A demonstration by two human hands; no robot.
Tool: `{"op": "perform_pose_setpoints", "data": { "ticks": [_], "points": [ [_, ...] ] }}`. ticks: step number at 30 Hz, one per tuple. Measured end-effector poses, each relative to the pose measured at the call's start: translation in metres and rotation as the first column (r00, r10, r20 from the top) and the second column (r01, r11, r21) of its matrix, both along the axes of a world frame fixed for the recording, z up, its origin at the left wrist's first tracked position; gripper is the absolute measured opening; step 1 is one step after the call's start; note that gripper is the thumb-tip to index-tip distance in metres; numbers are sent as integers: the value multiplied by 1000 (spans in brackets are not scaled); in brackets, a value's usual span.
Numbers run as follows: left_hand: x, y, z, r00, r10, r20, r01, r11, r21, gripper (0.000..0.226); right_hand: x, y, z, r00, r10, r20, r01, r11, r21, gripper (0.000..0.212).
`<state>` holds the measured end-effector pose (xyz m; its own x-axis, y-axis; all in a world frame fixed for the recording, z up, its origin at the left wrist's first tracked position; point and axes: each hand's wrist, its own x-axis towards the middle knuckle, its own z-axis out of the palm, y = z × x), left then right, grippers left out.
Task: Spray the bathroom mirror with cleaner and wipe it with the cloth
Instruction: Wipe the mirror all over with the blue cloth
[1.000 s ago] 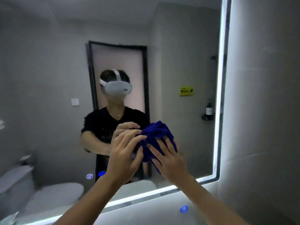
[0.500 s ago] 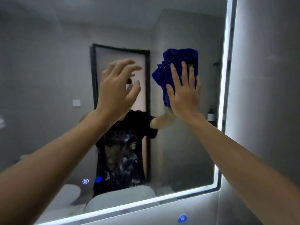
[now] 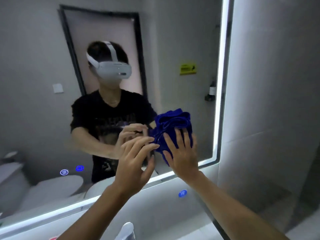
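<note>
The bathroom mirror (image 3: 34,49) fills most of the view, with a lit strip along its right and bottom edges. A bunched dark blue cloth (image 3: 173,123) is pressed against the glass near the lower right corner. My right hand (image 3: 181,153) lies flat on the cloth with fingers spread, holding it to the mirror. My left hand (image 3: 136,160) hovers just left of the cloth, fingers apart, fingertips touching the cloth's edge. No spray bottle is in view.
A grey tiled wall (image 3: 277,84) stands right of the mirror. Blue touch icons (image 3: 71,170) glow on the lower glass and another (image 3: 182,193) below the frame. A tap (image 3: 127,231) pokes up at the bottom edge. The mirror reflects a person, door and toilet.
My right hand has slid the cloth down from the upper right of the mirror to the lower right corner. My left hand has dropped with it and now touches the cloth's edge.
</note>
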<state>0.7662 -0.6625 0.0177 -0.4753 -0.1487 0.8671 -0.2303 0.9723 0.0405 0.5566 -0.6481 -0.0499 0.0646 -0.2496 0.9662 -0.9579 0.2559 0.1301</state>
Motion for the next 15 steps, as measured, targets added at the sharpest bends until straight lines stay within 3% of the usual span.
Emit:
{"op": "perform_pose_setpoints", "data": {
  "ticks": [6,12,15],
  "points": [
    [-21,8,-36,995,-47,85,45,999,23,27,-14,12,-87,994,50,97,-60,993,99,60],
    [-36,5,-39,990,-81,113,83,996,-14,27,-26,13,-88,985,113,127,-119,992,41,59],
    [-44,0,-34,992,-99,78,101,995,-20,28,-44,18,-78,959,76,273,-73,997,-22,47]
  ]
}}
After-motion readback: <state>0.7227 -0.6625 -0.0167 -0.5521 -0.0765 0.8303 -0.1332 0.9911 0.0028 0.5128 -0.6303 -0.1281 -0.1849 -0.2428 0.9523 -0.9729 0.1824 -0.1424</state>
